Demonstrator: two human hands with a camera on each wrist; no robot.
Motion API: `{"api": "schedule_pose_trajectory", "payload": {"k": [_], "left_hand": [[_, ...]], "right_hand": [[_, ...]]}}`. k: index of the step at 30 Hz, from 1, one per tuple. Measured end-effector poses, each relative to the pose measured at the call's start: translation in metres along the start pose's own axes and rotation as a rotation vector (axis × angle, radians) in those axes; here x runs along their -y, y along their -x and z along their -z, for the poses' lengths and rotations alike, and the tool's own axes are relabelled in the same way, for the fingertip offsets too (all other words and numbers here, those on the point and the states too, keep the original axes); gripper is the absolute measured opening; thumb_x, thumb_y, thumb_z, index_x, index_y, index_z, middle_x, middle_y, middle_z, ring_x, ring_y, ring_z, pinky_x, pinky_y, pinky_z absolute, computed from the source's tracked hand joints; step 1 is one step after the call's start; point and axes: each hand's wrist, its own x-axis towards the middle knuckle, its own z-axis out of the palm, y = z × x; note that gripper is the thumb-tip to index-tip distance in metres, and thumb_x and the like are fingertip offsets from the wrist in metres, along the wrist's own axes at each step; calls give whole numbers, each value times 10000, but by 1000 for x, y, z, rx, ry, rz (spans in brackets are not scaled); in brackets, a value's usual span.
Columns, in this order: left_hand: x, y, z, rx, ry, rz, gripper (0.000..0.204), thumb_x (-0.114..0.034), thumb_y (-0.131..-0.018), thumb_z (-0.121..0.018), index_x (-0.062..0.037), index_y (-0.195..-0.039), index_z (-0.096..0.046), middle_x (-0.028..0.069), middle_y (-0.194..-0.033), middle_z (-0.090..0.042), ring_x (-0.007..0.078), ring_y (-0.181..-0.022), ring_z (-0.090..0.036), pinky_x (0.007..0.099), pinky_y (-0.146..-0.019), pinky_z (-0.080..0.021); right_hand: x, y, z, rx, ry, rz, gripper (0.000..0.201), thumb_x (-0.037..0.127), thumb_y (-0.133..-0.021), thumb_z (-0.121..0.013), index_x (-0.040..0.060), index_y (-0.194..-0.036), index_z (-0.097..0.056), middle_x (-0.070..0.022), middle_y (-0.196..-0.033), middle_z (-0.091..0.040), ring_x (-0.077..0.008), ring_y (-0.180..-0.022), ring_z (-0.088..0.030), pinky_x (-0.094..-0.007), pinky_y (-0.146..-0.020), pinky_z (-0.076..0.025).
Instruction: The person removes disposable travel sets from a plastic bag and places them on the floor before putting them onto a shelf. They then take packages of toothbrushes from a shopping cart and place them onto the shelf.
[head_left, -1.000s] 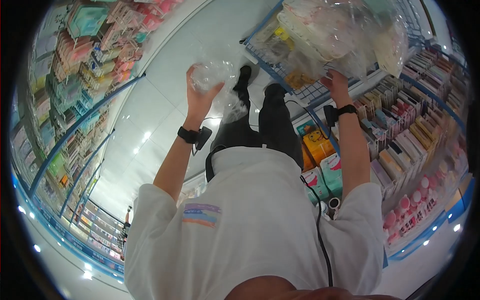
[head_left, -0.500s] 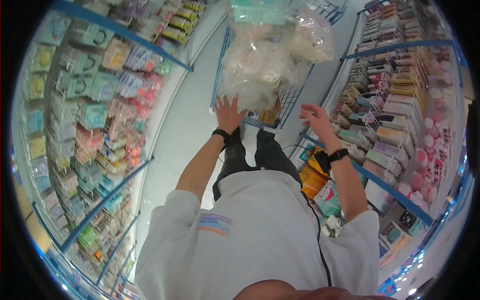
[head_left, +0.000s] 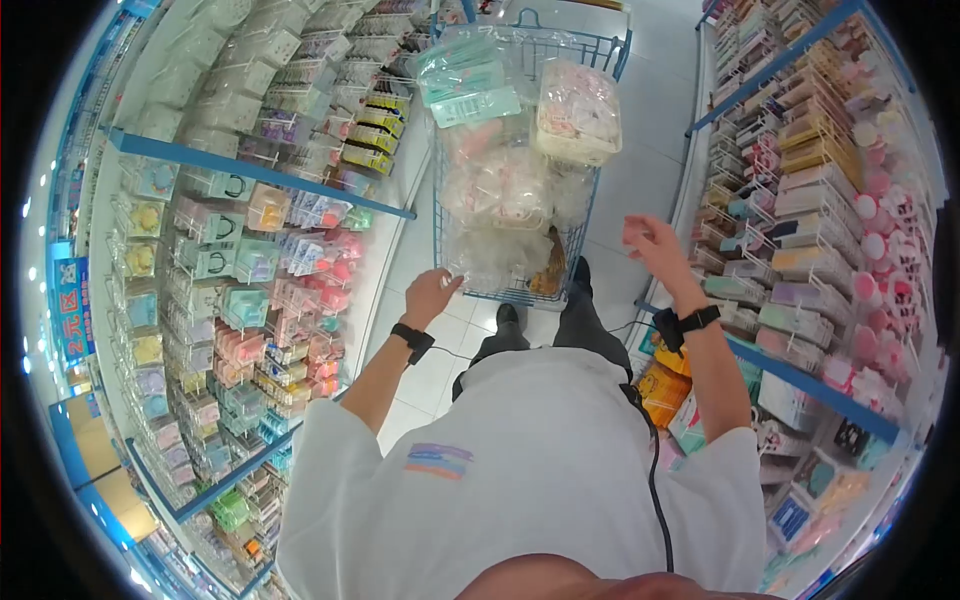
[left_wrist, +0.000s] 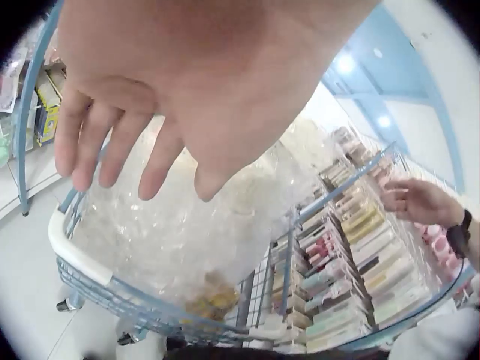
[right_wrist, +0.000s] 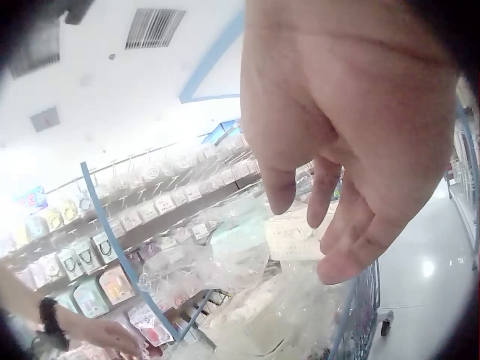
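Note:
A blue wire shopping cart stands ahead of my feet, loaded with goods in clear plastic. My left hand is beside its near left corner; in the left wrist view the fingers spread loosely and hold nothing. Clear plastic bags fill the cart's near part. Mint-green packs and a cream bagged bundle lie farther in. A brown-yellow item sits at the near right corner. My right hand hovers right of the cart with relaxed, slightly bent fingers, nothing in them.
Racks of hanging small goods line the left side, with a blue rail jutting out. To the right is a shelf of packed boxes with a blue edge rail. Tiled floor runs between the cart and that shelf.
A second ago my left hand held a clear plastic bag left of the cart; it then reached over the cart's near end and has drawn back without it. My right hand has left the cart.

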Motion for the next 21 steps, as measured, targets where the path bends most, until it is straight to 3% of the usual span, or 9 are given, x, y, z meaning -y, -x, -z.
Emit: {"api": "schedule_pose_trajectory", "payload": {"k": [2,4,5,9,11,13,15,18,21], "left_hand": [[-18,-4,15,-114,5,-40,457,-505,-936,-654,-66,-1039,-728,144,-914,-737,339,-923,-697,439,-788,-546],[-50,-12,41,-209,278,128,423,-452,-953,-660,-47,-1055,-725,144,-902,-735,302,-945,-707,397,-779,-554],[-67,-16,53,-224,329,131,428,-420,-963,-653,-45,-1167,-681,184,-1092,-719,344,-979,-693,419,-821,-543],[-137,-27,88,-444,421,159,576,-439,-929,-700,-36,-1323,-580,231,-1293,-626,390,-1106,-645,423,-904,-524],[-169,-32,99,-600,16,-118,764,-476,-871,-754,-69,-1449,-467,252,-1469,-470,444,-1281,-520,478,-1027,-458],[-192,-36,96,-535,-97,-114,815,-486,-840,-777,-95,-1477,-452,249,-1498,-435,451,-1342,-450,513,-1072,-409],[-208,-43,92,-394,-173,-148,940,-462,-782,-832,-153,-1552,-388,233,-1565,-356,450,-1449,-318,591,-1154,-285],[-209,-59,75,-292,-349,-154,946,-450,-775,-825,-225,-1571,-367,172,-1595,-335,444,-1455,-316,610,-1149,-288],[-190,-77,54,-301,-446,-109,610,-344,-862,-740,-220,-1424,-539,95,-1456,-513,374,-1400,-411,600,-1114,-333]], "right_hand": [[-4,-33,15,-11,-8,28,427,230,-953,-679,23,-1318,-595,-103,-1158,-659,-178,-940,-666,-320,-756,-553],[-13,-74,29,-30,-25,55,489,245,-943,-689,28,-1362,-562,-119,-1196,-640,-192,-958,-656,-336,-758,-552],[-20,-97,37,-84,-65,24,582,285,-931,-703,34,-1415,-501,-133,-1245,-609,-210,-997,-639,-356,-772,-552],[-10,-164,51,-145,-133,-148,803,406,-900,-734,45,-1513,-361,-159,-1354,-536,-255,-1119,-591,-403,-811,-550],[-2,-187,44,-103,-161,-217,829,434,-890,-744,46,-1513,-359,-154,-1342,-538,-257,-1114,-591,-403,-814,-551],[2,-204,35,-70,-192,-287,855,462,-881,-753,46,-1514,-356,-148,-1330,-541,-259,-1109,-591,-402,-818,-553],[-6,-221,22,160,-462,-352,771,466,-894,-739,45,-1456,-419,-134,-1289,-559,-242,-1071,-602,-383,-791,-560],[-21,-233,15,183,-597,-268,599,429,-920,-710,58,-1343,-502,-90,-1151,-610,-186,-921,-611,-333,-689,-538],[-22,-236,34,174,-611,-276,416,385,-940,-685,91,-1203,-554,-39,-1010,-629,-137,-772,-570,-286,-576,-456]]}}
